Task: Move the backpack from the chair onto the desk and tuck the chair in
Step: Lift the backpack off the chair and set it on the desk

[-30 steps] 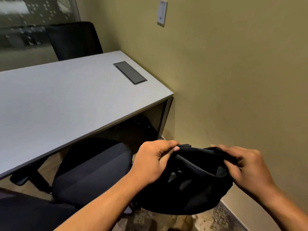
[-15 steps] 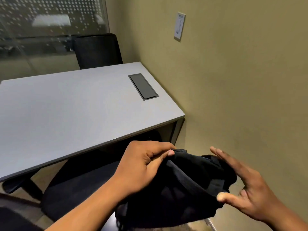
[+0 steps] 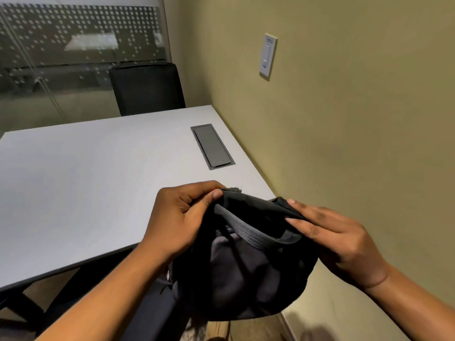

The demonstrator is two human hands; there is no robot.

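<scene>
A: What is there to count?

B: One black backpack [image 3: 246,262], one grey tabletop [image 3: 86,183], and two dark chairs: one chair back [image 3: 147,88] standing behind the far edge of the tabletop, and a second chair [image 3: 150,313] showing only as a dark seat low in the view, under the near edge. One rectangular cable hatch [image 3: 213,146] is set flush into the tabletop near the wall, and one switch plate [image 3: 268,56] is fixed on the olive wall [image 3: 344,119].

A: And the hands?

B: Both hold the backpack by its upper rim. The left hand [image 3: 182,217] is curled closed, thumb pressed onto the fabric at the bag's top left. The right hand [image 3: 342,242] lies over the top right, fingers bent down around the rim and the strap there. Both forearms reach in from the bottom of the view.

A: Where does the bag hang?

B: In the air at the near right corner of the tabletop, its top level with that edge and its body sagging below, in front of the wall. It rests on nothing.

A: Room to move?

B: The tabletop is bare apart from the hatch, open to the left. The wall runs close along its right side.
</scene>
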